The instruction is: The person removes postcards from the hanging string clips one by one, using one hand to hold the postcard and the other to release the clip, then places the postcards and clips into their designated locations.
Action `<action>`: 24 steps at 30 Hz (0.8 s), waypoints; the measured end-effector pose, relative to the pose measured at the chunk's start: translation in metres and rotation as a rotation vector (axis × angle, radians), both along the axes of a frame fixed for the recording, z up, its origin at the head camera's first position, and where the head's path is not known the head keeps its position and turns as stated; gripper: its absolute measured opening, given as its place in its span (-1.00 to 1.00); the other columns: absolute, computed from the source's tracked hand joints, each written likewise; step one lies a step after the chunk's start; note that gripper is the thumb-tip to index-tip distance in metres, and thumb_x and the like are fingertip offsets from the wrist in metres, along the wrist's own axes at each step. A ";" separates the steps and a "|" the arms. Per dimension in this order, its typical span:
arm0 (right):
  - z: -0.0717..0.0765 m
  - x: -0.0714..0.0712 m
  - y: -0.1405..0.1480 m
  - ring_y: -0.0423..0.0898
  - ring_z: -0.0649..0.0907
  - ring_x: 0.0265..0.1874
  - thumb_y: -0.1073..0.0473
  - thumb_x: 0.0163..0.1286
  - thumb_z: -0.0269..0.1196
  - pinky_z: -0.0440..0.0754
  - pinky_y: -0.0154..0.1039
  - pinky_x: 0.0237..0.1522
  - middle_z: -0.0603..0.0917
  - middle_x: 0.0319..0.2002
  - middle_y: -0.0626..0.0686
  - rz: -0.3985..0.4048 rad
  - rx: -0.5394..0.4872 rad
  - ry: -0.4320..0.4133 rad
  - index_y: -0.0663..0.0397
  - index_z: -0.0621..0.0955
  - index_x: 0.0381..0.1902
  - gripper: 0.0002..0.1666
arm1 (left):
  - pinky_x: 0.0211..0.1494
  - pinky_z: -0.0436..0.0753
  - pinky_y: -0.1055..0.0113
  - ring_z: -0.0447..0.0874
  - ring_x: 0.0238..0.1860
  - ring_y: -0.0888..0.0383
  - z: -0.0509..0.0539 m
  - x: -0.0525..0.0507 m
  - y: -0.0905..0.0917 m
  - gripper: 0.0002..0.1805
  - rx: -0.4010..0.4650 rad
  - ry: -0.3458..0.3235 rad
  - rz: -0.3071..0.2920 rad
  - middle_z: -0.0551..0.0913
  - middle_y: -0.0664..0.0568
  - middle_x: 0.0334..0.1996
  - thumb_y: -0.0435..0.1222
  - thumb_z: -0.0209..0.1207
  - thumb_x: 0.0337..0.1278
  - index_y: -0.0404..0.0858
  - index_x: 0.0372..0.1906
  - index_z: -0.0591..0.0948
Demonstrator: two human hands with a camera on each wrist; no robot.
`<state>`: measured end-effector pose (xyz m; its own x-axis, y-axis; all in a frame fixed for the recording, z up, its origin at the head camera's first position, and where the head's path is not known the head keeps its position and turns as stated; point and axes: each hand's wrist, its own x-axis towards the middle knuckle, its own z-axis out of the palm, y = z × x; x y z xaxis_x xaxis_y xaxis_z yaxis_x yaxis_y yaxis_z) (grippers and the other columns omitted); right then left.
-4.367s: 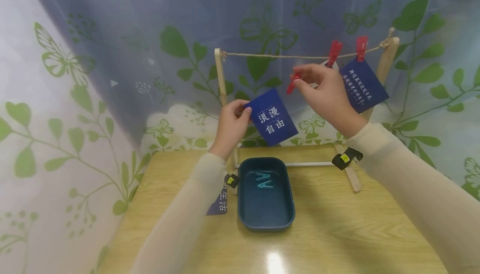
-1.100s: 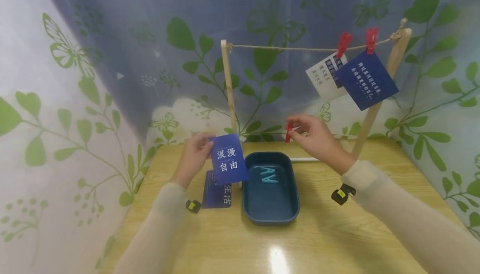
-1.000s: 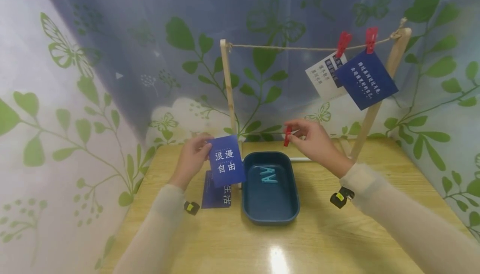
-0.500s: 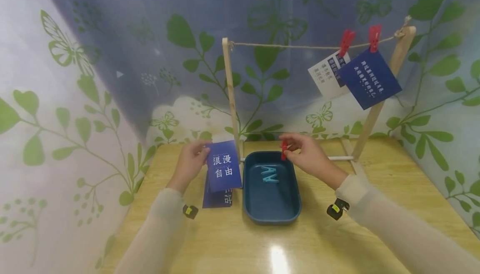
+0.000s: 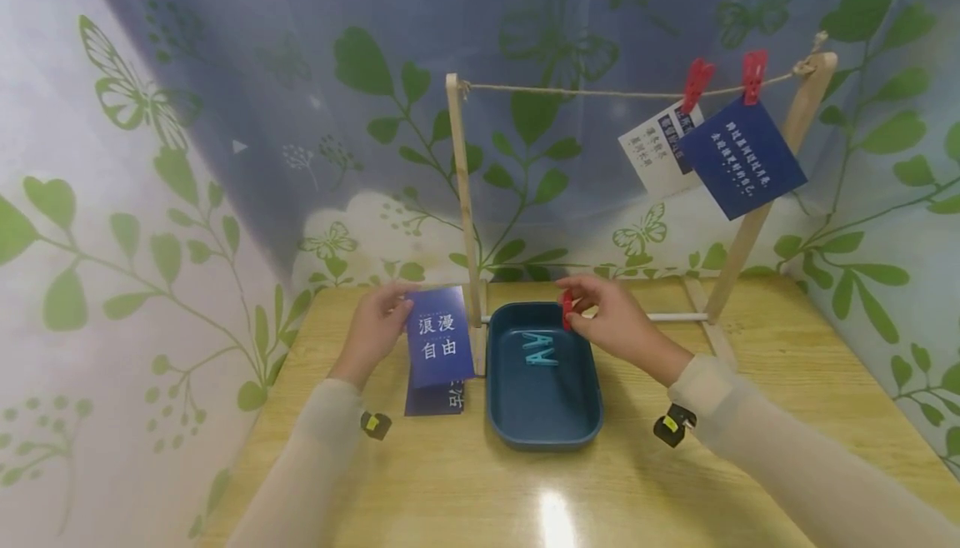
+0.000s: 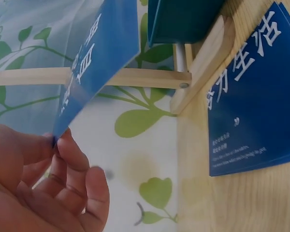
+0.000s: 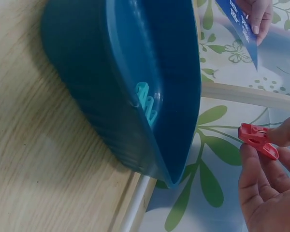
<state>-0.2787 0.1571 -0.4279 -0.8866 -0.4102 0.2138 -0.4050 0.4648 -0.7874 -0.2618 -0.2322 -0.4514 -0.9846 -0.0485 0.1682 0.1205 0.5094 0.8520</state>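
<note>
Lowered from near the rope [image 5: 570,92] since the earliest head frame, both hands are close above the table [image 5: 637,490]; the held card has passed from over the tray to its left side. Left hand [image 5: 375,327]: thumb and finger meet in a pinch on one corner of a blue card [image 5: 441,336] with white characters, the other fingers loosely bent; the card slants out to the right of this hand. Beneath that card, and apart from it, a stack of blue cards [image 6: 256,121] lies on the table. Right hand [image 5: 618,323]: thumb and fingertips nearly together, gripping a small red clip [image 7: 257,137]. To the left of this hand and nearer the person stands a dark blue tray [image 5: 543,415], apart from the held clip, with teal clips [image 5: 542,357] on its floor. Above the right hand and farther right, two hanging clips [image 5: 698,86], also red, hold a white card [image 5: 648,152] and a second blue card [image 5: 742,161] at the rope, the latter partly covering the former. Behind both hands: wooden posts [image 5: 461,173] bearing the rope, a white rod [image 5: 678,317] low between them, and a leaf-patterned curtain [image 5: 367,65]
</note>
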 end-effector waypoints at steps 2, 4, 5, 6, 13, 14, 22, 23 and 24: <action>-0.002 0.001 0.000 0.06 0.78 -0.06 0.42 0.47 0.31 0.79 -0.25 -0.22 0.79 0.04 0.15 0.006 -0.002 0.000 0.17 0.60 0.42 -0.42 | -0.04 0.85 0.06 0.81 -0.13 -0.06 -0.004 0.000 -0.003 -0.64 -0.021 -0.014 0.005 0.77 -0.25 0.14 -0.38 0.15 0.59 -0.23 0.34 0.68; -0.004 0.001 0.000 0.05 0.78 -0.07 0.42 0.46 0.31 0.79 -0.26 -0.24 0.80 0.04 0.15 0.010 -0.005 0.001 0.19 0.60 0.43 -0.42 | -0.08 0.84 0.11 0.79 -0.14 -0.04 -0.009 0.000 -0.006 -0.65 -0.035 -0.030 0.011 0.77 -0.23 0.14 -0.37 0.15 0.59 -0.24 0.33 0.68; -0.005 0.001 0.000 0.05 0.79 -0.08 0.43 0.46 0.31 0.79 -0.26 -0.24 0.80 0.03 0.15 0.009 -0.004 0.003 0.20 0.60 0.42 -0.42 | -0.10 0.83 0.13 0.78 -0.15 -0.04 -0.012 0.000 -0.007 -0.65 -0.038 -0.037 0.013 0.77 -0.23 0.13 -0.37 0.15 0.59 -0.26 0.32 0.68; -0.006 0.001 -0.001 0.05 0.79 -0.08 0.43 0.46 0.31 0.79 -0.26 -0.24 0.80 0.03 0.15 0.009 -0.004 0.006 0.20 0.60 0.42 -0.42 | -0.11 0.81 0.16 0.78 -0.15 -0.03 -0.014 0.000 -0.009 -0.66 -0.041 -0.047 0.016 0.77 -0.23 0.11 -0.36 0.15 0.60 -0.26 0.31 0.69; -0.010 0.002 -0.001 0.06 0.79 -0.07 0.46 0.44 0.30 0.78 -0.26 -0.21 0.81 0.02 0.19 0.019 -0.013 0.004 0.20 0.55 0.47 -0.35 | -0.15 0.78 0.22 0.76 -0.25 0.03 -0.023 0.001 -0.012 -0.68 -0.071 -0.080 0.045 0.81 -0.27 -0.08 -0.31 0.16 0.61 -0.26 0.27 0.71; -0.011 0.002 -0.001 0.06 0.78 -0.06 0.45 0.44 0.30 0.77 -0.26 -0.22 0.81 0.03 0.18 0.021 -0.009 0.000 0.20 0.54 0.48 -0.34 | -0.16 0.78 0.22 0.76 -0.28 0.03 -0.024 0.001 -0.012 -0.68 -0.071 -0.089 0.050 0.81 -0.27 -0.11 -0.30 0.16 0.61 -0.25 0.27 0.72; -0.016 0.006 0.001 0.01 0.75 -0.07 0.45 0.40 0.32 0.67 -0.23 -0.26 0.81 0.04 0.14 0.014 0.033 0.000 0.10 0.48 0.55 -0.23 | -0.18 0.78 0.23 0.73 -0.31 0.06 -0.031 0.001 -0.011 -0.68 -0.087 -0.109 0.042 0.79 -0.21 -0.19 -0.30 0.16 0.61 -0.23 0.28 0.72; -0.017 0.006 0.000 0.00 0.74 -0.08 0.44 0.38 0.33 0.66 -0.23 -0.26 0.82 0.04 0.15 0.017 0.042 0.008 0.09 0.47 0.57 -0.20 | -0.19 0.78 0.22 0.72 -0.32 0.06 -0.031 0.002 -0.011 -0.68 -0.088 -0.108 0.041 0.79 -0.21 -0.20 -0.30 0.16 0.61 -0.23 0.28 0.72; -0.017 0.006 0.000 -0.01 0.74 -0.09 0.44 0.37 0.34 0.65 -0.23 -0.27 0.82 0.03 0.14 0.022 0.051 0.019 0.09 0.45 0.58 -0.17 | -0.19 0.78 0.22 0.73 -0.31 0.06 -0.031 0.002 -0.010 -0.68 -0.090 -0.109 0.040 0.79 -0.20 -0.20 -0.30 0.16 0.61 -0.23 0.28 0.72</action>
<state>-0.2727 0.1570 -0.4452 -0.8734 -0.4400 0.2088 -0.4301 0.4955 -0.7547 -0.2596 -0.2427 -0.4825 -0.9948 -0.0772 0.0661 0.0083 0.5866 0.8098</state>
